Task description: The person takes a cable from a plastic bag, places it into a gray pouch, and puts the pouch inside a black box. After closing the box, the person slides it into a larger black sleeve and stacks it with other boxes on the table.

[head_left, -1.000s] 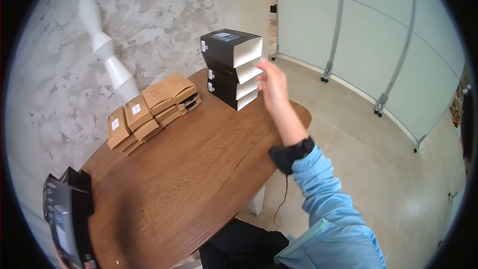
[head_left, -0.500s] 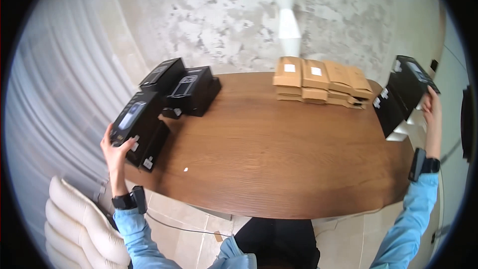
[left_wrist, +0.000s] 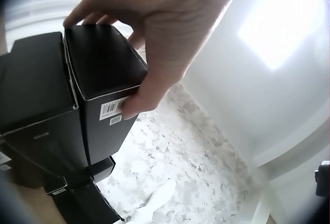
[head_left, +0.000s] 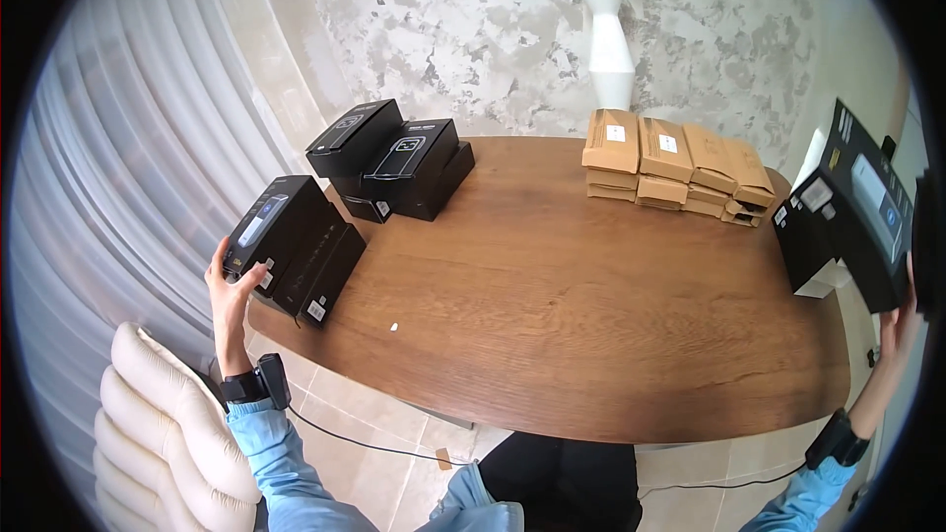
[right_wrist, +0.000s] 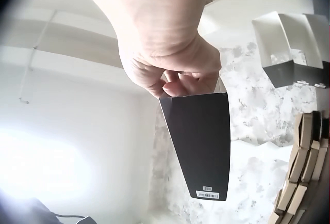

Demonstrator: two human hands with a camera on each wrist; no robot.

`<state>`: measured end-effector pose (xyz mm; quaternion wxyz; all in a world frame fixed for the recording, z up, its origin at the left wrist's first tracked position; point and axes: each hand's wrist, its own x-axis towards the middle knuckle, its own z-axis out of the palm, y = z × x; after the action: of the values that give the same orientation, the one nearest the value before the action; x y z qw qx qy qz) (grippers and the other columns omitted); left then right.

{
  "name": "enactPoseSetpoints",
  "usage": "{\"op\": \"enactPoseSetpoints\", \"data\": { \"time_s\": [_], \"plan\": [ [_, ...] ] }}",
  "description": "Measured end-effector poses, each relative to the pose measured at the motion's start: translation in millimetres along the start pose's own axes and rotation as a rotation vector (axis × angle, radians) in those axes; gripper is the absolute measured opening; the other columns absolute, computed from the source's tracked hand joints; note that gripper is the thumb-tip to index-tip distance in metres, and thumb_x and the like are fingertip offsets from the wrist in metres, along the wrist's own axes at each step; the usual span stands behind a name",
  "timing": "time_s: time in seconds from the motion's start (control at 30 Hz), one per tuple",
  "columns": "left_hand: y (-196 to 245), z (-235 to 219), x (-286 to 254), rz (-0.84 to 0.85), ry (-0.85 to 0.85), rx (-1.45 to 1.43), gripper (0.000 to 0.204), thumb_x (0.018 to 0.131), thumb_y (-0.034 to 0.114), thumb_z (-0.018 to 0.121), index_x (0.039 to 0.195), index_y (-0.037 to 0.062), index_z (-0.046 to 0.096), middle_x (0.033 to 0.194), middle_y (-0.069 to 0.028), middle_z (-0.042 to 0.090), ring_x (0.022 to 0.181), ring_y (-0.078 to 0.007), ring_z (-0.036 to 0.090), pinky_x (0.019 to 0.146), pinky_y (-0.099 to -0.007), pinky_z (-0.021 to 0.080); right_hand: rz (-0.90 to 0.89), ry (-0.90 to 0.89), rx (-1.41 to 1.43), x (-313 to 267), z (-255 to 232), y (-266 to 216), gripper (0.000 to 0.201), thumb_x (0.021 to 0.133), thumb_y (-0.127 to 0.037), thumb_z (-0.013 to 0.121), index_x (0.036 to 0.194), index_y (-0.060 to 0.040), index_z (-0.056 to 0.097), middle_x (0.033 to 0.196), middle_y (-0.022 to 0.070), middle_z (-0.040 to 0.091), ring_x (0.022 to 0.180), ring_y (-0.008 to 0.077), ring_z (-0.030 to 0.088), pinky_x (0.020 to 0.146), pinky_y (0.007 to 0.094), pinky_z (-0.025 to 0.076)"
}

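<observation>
At the table's left end my left hand [head_left: 229, 300] grips the top black box [head_left: 268, 222] of a small stack. Its thumb presses beside the barcode label [left_wrist: 112, 109], and the other fingers reach over the opposite edge. Far to the right, my right hand [head_left: 893, 333] holds a black box sleeve [head_left: 862, 199] by its lower end, tilted and raised beside the other sleeves. From the right wrist, the sleeve's narrow side [right_wrist: 198, 141] shows a barcode, with fingers tucked inside its end. More black sleeves with white insides [right_wrist: 281, 43] stand stacked nearby.
Several black boxes [head_left: 409, 163] sit at the back left of the brown table [head_left: 552, 315]. Brown cardboard boxes [head_left: 665, 153] lie in stacked rows at the back right. A cushioned cream chair [head_left: 163, 433] stands at the front left. Cables run from both wrist cameras.
The head view has swung left from the sleeve stack, bringing both hands into view. My right hand has lifted the top sleeve off its stack and tilted it; my left hand stays on its box.
</observation>
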<state>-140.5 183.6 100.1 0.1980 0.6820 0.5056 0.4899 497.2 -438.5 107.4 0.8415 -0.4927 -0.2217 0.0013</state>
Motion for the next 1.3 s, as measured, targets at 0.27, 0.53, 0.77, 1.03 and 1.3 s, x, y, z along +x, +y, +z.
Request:
{"op": "enactPoseSetpoints", "data": {
  "time_s": [0.27, 0.53, 0.77, 1.03, 1.3],
  "plan": [
    [25, 38, -26, 0.397, 0.589, 0.665, 0.092, 0.068, 0.036, 0.080, 0.142, 0.0091, 0.034, 0.140, -0.0247, 0.030, 0.131, -0.0347, 0.034, 0.106, -0.0436, 0.029, 0.209, 0.113, -0.123, -92, 78, 66, 0.026, 0.084, -0.016, 0.063, 0.107, -0.0042, 0.057, 0.096, 0.0034, 0.062, 0.084, 0.0133, 0.061, 0.079, 0.0257, 0.049],
    [80, 187, -11, 0.345, -0.277, 0.121, 0.093, 0.066, 0.039, 0.081, 0.136, 0.0002, 0.035, 0.135, -0.0302, 0.026, 0.127, -0.0433, 0.031, 0.105, -0.0428, 0.032, 0.417, -0.272, -0.107, -125, 114, 105, 0.029, 0.085, -0.016, 0.057, 0.101, 0.0077, 0.061, 0.095, 0.0110, 0.067, 0.081, 0.0137, 0.063, 0.076, 0.0250, 0.049],
    [64, 257, 30, -0.012, -0.223, 0.108, 0.120, 0.054, 0.047, 0.087, 0.145, 0.0095, 0.018, 0.139, -0.0345, 0.009, 0.130, -0.0501, 0.018, 0.106, -0.0505, 0.026, 0.423, -0.208, -0.102, -143, 91, 95, 0.029, 0.086, -0.017, 0.057, 0.100, 0.0086, 0.061, 0.095, 0.0119, 0.067, 0.080, 0.0152, 0.064, 0.075, 0.0268, 0.050],
    [51, 259, 35, 0.051, -0.166, 0.058, 0.114, 0.054, 0.044, 0.086, 0.143, 0.0082, 0.024, 0.136, -0.0308, 0.013, 0.129, -0.0466, 0.022, 0.105, -0.0495, 0.028, 0.387, -0.076, -0.130, -152, 87, 93, 0.023, 0.087, -0.016, 0.058, 0.099, 0.0030, 0.061, 0.092, 0.0082, 0.067, 0.082, 0.0117, 0.062, 0.078, 0.0251, 0.049],
    [61, 271, 26, 0.050, -0.030, 0.060, 0.102, 0.056, 0.038, 0.083, 0.139, 0.0059, 0.033, 0.130, -0.0269, 0.026, 0.119, -0.0409, 0.036, 0.101, -0.0440, 0.036, 0.276, 0.032, -0.220, -148, 65, 120, 0.014, 0.089, -0.016, 0.059, 0.089, -0.0025, 0.061, 0.082, 0.0019, 0.064, 0.075, 0.0078, 0.058, 0.071, 0.0231, 0.045]
  ]
}}
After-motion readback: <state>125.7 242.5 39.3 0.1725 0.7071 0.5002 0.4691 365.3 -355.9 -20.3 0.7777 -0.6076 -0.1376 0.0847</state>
